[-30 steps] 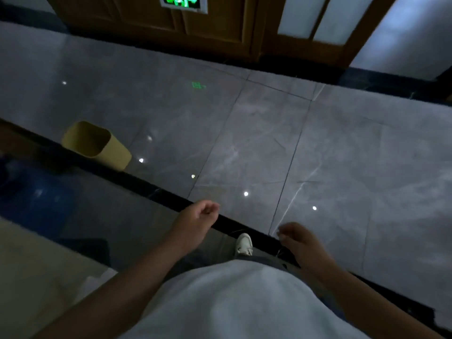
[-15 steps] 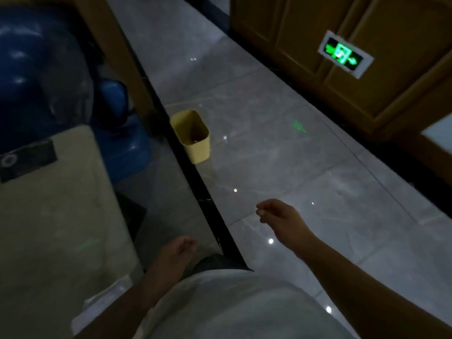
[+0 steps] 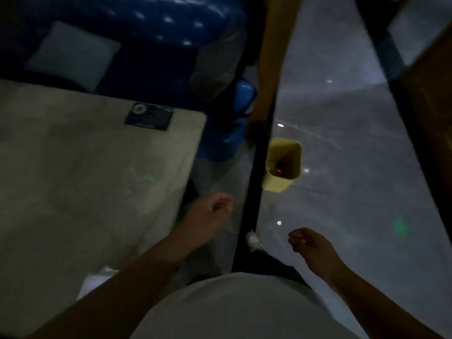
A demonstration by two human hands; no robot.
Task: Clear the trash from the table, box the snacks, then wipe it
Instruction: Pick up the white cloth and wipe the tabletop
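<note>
A: Hands? Trash?
B: Left hand loosely curled, right hand half open; nothing held. Red trash seen inside yellow bin, beside worktop.
A: Step?
B: Trash apparently cleared; snacks to be located next.

Table is mostly bare – just a dark card at the far edge; yellow bin stands open-topped on clear floor.

Person seen from above: white short-sleeved shirt over the torso; bare forearms ending in left hand and right hand; dark trousers; one white shoe.
</note>
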